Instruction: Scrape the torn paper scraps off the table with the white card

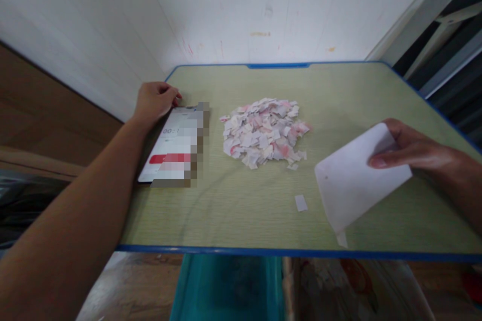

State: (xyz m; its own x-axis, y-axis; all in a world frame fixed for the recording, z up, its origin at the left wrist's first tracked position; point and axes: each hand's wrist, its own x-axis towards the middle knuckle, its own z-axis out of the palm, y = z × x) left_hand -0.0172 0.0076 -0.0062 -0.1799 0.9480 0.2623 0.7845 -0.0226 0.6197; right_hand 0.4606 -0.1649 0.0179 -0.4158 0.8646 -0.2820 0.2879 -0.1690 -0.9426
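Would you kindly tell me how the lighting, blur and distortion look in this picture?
Head view: soft, rather dim light, with the teal bin below the table in shade; head view: blocky pixelation covers the right side of the phone; head view: the left forearm looks enlarged towards the corner; head view: slight softness overall, without strong glare on the white object.

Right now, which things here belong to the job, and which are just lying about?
Seem part of the job:
White rectangular object, in the right hand's grip
Heap of paper scraps
Loose scrap
Phone, perhaps; the left hand is at its far end

Probably just lying about:
Teal tub, below the table's near edge
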